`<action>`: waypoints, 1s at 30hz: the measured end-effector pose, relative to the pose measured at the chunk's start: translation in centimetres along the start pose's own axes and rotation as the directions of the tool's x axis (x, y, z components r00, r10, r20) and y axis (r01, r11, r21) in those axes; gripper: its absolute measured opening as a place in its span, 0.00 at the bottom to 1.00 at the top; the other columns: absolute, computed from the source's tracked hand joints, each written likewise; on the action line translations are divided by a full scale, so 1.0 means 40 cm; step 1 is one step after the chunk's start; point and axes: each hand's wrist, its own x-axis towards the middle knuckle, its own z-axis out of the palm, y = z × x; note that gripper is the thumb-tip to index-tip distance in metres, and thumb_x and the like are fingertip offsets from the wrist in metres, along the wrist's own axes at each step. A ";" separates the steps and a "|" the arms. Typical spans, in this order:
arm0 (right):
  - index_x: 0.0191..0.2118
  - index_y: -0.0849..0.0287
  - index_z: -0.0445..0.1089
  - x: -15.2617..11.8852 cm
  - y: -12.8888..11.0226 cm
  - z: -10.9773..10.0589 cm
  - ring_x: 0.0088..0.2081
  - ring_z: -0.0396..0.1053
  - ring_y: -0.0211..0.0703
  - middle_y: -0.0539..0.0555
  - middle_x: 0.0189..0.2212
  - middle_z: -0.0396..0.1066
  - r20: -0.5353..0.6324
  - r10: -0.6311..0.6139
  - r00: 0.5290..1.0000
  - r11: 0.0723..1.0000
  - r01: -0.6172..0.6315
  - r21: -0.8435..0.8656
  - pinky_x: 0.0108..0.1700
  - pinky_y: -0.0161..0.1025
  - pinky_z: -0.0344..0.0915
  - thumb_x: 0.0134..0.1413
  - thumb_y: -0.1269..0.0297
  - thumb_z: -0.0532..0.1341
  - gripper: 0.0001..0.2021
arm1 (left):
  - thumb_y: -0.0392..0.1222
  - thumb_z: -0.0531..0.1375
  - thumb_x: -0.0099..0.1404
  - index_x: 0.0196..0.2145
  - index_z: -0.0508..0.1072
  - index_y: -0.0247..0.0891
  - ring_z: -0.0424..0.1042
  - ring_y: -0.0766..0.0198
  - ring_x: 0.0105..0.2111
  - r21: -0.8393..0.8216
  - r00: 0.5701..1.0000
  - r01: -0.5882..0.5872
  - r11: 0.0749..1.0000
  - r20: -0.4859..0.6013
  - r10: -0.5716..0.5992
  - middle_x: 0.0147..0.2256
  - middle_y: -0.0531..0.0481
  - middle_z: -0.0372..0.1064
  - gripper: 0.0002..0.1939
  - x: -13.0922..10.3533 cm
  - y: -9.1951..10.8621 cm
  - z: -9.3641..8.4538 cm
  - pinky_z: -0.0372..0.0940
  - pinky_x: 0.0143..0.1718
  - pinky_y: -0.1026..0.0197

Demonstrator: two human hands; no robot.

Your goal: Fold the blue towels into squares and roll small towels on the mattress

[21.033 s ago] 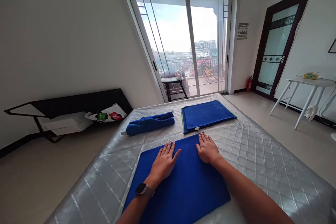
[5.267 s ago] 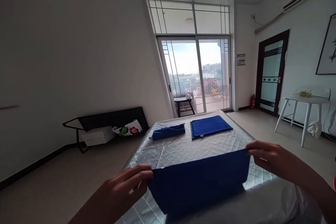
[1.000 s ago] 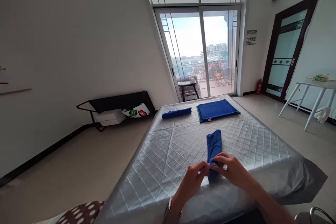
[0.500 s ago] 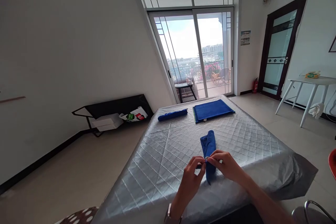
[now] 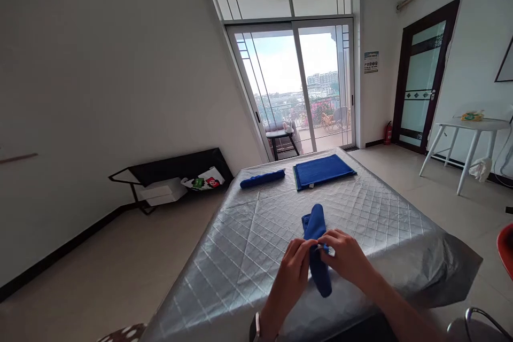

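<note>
A rolled blue cloth (image 5: pixel 316 220) lies lengthwise near the front of the silver quilted table cover (image 5: pixel 240 256), its near end pointing at me. My left hand (image 5: pixel 295 261) is closed in a pinch at the middle of the roll, from the left. From the right, my right hand (image 5: pixel 345 255) pinches at the same spot, fingertips almost touching the left ones. A small whitish bit shows between the fingers; what it is I cannot make out. Farther back are a second blue roll (image 5: pixel 262 178) and a flat folded blue cloth (image 5: pixel 325 171) with a small white tag.
Left of the table, a black rack (image 5: pixel 176 165) holds a white box (image 5: pixel 162 193) and a printed bag (image 5: pixel 203 179). A white side table (image 5: pixel 473 125) stands at the right, and part of a red chair (image 5: pixel 505 248) shows at the right edge. Sliding glass doors (image 5: pixel 296 85) are behind.
The roll has turned slightly, and more of its near end shows below my hands. My fingers have shifted their pinch at its middle. The camera has tilted up slightly.
</note>
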 end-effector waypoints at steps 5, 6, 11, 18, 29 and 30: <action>0.38 0.52 0.75 -0.005 -0.014 0.000 0.38 0.74 0.42 0.49 0.35 0.77 0.001 -0.016 1.000 0.996 0.016 -0.083 0.41 0.37 0.65 0.60 0.70 0.62 0.06 | 0.33 0.54 0.69 0.45 0.73 0.43 0.72 0.60 0.39 0.131 0.996 -0.065 0.989 0.061 0.057 0.36 0.49 0.70 0.12 0.000 0.005 -0.020 0.71 0.41 0.56; 0.37 0.52 0.75 -0.006 -0.019 0.003 0.39 0.73 0.42 0.49 0.35 0.77 0.004 -0.011 1.000 0.994 0.011 -0.107 0.42 0.38 0.65 0.59 0.70 0.62 0.06 | 0.33 0.55 0.68 0.44 0.73 0.43 0.72 0.59 0.38 0.154 0.996 -0.075 0.985 0.065 0.065 0.36 0.49 0.70 0.11 0.002 0.006 -0.024 0.71 0.41 0.56; 0.41 0.53 0.74 -0.009 -0.039 0.018 0.43 0.72 0.45 0.51 0.39 0.77 0.121 0.057 0.991 0.975 -0.030 -0.219 0.45 0.39 0.64 0.55 0.72 0.63 0.08 | 0.36 0.55 0.71 0.43 0.73 0.43 0.71 0.61 0.36 0.223 0.992 -0.129 0.966 0.027 0.126 0.34 0.50 0.70 0.08 0.027 0.016 -0.063 0.70 0.38 0.58; 0.48 0.51 0.73 0.005 0.000 -0.036 0.48 0.72 0.45 0.52 0.46 0.76 0.119 0.240 0.963 0.951 -0.209 -0.227 0.47 0.38 0.64 0.57 0.76 0.57 0.17 | 0.42 0.54 0.73 0.45 0.74 0.44 0.71 0.63 0.35 0.446 0.961 -0.092 0.890 -0.196 0.197 0.35 0.52 0.70 0.10 0.065 0.031 -0.270 0.67 0.38 0.62; 0.42 0.53 0.75 0.030 0.112 -0.028 0.40 0.75 0.43 0.52 0.41 0.75 -0.010 0.208 0.978 0.974 -0.206 0.089 0.45 0.40 0.70 0.58 0.71 0.54 0.14 | 0.62 0.53 0.68 0.38 0.76 0.48 0.72 0.53 0.39 0.556 0.780 0.405 0.725 -0.624 0.042 0.37 0.50 0.72 0.20 -0.007 0.029 -0.549 0.65 0.39 0.52; 0.43 0.52 0.75 0.031 0.120 -0.036 0.39 0.75 0.43 0.52 0.41 0.74 -0.087 0.201 0.976 0.977 -0.193 0.093 0.45 0.40 0.71 0.59 0.70 0.53 0.14 | 0.61 0.53 0.68 0.38 0.76 0.49 0.72 0.52 0.39 0.559 0.780 0.417 0.717 -0.624 0.033 0.36 0.50 0.72 0.19 -0.020 0.026 -0.569 0.65 0.40 0.50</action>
